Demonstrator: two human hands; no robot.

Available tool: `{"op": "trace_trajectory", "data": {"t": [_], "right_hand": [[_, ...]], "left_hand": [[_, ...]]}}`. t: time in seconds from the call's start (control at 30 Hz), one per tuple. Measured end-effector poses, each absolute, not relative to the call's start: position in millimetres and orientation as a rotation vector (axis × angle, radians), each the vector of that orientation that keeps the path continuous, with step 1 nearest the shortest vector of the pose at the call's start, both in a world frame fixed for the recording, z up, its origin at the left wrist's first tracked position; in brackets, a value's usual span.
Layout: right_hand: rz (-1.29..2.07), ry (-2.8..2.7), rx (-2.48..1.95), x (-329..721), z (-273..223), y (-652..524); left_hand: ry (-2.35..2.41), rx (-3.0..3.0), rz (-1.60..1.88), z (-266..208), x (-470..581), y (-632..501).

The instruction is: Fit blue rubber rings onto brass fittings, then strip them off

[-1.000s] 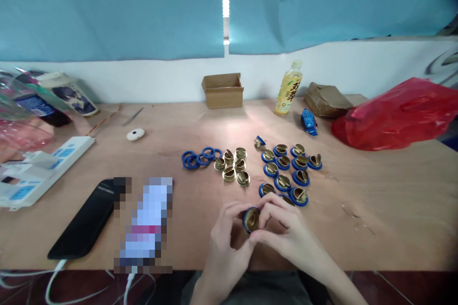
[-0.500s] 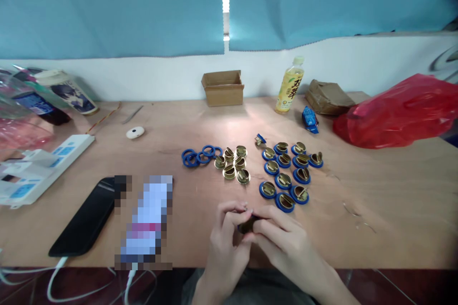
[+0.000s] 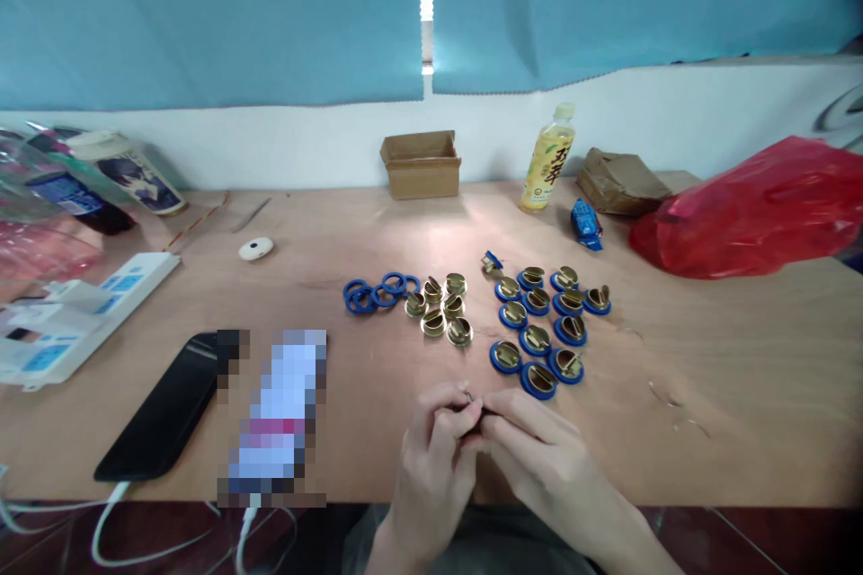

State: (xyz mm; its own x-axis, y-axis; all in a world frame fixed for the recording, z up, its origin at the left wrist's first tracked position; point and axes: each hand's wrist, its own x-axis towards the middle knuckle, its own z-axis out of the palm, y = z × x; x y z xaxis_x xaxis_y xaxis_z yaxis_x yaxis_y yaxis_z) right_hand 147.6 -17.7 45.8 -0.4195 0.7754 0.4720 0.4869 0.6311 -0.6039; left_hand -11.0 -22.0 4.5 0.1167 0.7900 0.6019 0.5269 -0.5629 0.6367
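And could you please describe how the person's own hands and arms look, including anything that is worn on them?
The left hand and the right hand are both bare, without gloves. I can see no ring, watch or bracelet, though some fingers are partly hidden. No sleeve comes into view before the bottom edge of the picture, and I can make out no markings.

A single head-worn camera looks forward and down from above and behind the hands (image 3: 435, 454), at close range. Its wide view runs from the lap (image 3: 502, 548) nearer than the hands, across the worktop (image 3: 728, 332), to the blue curtains (image 3: 209, 18) well beyond them.
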Motion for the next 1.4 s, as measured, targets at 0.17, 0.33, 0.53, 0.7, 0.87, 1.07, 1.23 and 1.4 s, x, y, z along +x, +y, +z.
{"op": "trace_trajectory", "data": {"t": [0.17,0.33,0.53,0.7,0.87,1.07,1.23,1.4], "right_hand": [[0.504,-2.157,-1.004,148.0,44.1,-17.9],[0.496,-2.210,-1.047,150.0,42.7,-18.1],[0.490,-2.265,-1.029,153.9,40.5,-17.5],[0.495,-2.274,-1.022,155.1,40.9,-16.2],[0.465,-2.240,-1.061,155.9,41.2,-16.7],[0.647,-2.077,-1.058,153.0,38.9,-12.7],[0.658,-1.848,-1.201,142.1,28.8,-9.9],[0.771,-1.850,-1.221,141.0,26.6,-7.4]], "left_hand": [[1.296,2.144,1.407,4.8,-10.0,-21.8],[1.287,2.187,1.390,5.1,-9.6,-20.7],[1.288,2.217,1.376,6.3,-10.5,-21.3],[1.295,2.214,1.352,5.6,-10.8,-23.1],[1.300,2.178,1.390,5.9,-10.5,-22.1],[1.338,2.026,1.385,7.6,-11.4,-21.9],[1.297,2.008,1.324,5.7,-9.9,-24.2],[1.358,1.950,1.265,6.9,-8.9,-24.0]]}}
